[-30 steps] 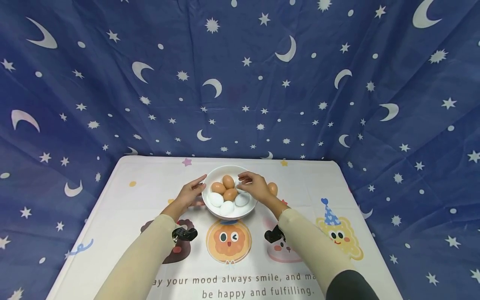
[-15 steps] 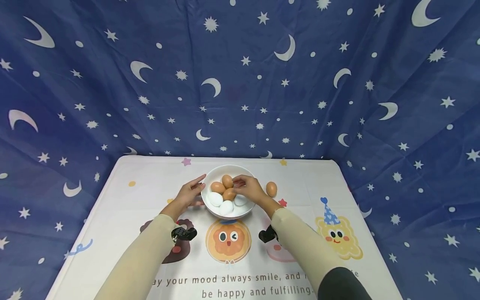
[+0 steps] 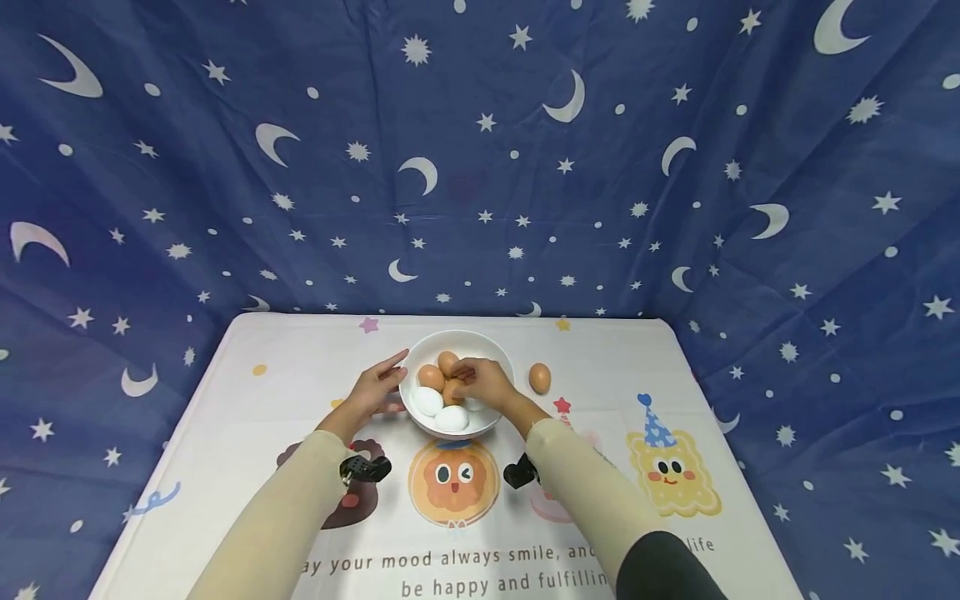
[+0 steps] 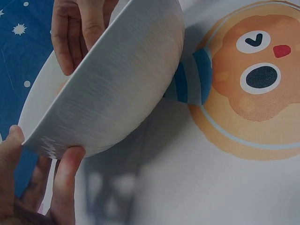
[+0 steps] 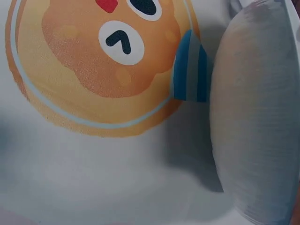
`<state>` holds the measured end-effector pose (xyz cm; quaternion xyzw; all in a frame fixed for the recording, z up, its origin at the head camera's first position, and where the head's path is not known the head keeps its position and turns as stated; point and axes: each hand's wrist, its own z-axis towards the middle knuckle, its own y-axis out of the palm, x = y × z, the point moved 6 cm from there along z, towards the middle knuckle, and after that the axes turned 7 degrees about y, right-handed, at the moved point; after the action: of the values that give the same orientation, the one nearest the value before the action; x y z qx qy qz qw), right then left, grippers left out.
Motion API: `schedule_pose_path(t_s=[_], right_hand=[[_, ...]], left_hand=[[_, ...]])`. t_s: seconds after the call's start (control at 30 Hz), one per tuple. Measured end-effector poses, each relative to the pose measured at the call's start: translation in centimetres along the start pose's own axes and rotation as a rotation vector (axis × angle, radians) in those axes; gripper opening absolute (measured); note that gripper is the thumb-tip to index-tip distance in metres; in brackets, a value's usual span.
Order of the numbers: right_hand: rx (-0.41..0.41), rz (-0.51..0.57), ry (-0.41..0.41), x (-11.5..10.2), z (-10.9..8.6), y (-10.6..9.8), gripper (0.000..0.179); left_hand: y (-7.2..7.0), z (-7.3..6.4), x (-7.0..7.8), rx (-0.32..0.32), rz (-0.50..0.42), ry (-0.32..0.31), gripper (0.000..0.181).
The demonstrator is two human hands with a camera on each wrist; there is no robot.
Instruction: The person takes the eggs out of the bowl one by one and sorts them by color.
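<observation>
Farther over the white bowl (image 3: 474, 343) than half a second ago, while spread fingers of the left hand (image 3: 373, 392) touch its side, probably steadying it, the right hand (image 3: 486, 382) reaches fingertips to a brown egg (image 3: 452, 392) inside, whether pinching I cannot tell.

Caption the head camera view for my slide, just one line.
Left hand touching a white bowl, right hand over brown and white eggs inside, one brown egg outside on the tablecloth.
</observation>
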<state>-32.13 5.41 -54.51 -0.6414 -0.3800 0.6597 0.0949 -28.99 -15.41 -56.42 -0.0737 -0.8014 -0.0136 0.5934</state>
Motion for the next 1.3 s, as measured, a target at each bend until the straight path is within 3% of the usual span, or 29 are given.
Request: schedule_pose_path(t_s=[0.23, 0.63, 1.3], right_hand=[[-0.036, -0.052, -0.002, 0.0, -0.1, 0.3, 0.042], [-0.149, -0.232, 0.039, -0.1, -0.4, 1.4, 0.051], [-0.11, -0.199, 0.004, 0.2, -0.4, 1.3, 0.048]], left_hand=[[0.1, 0.1, -0.1, -0.01, -0.012, 0.004, 0.051], [0.0, 0.2, -0.2, -0.023, -0.03, 0.005, 0.052], [0.0, 0.0, -0.2, -0.008, -0.013, -0.002, 0.051]])
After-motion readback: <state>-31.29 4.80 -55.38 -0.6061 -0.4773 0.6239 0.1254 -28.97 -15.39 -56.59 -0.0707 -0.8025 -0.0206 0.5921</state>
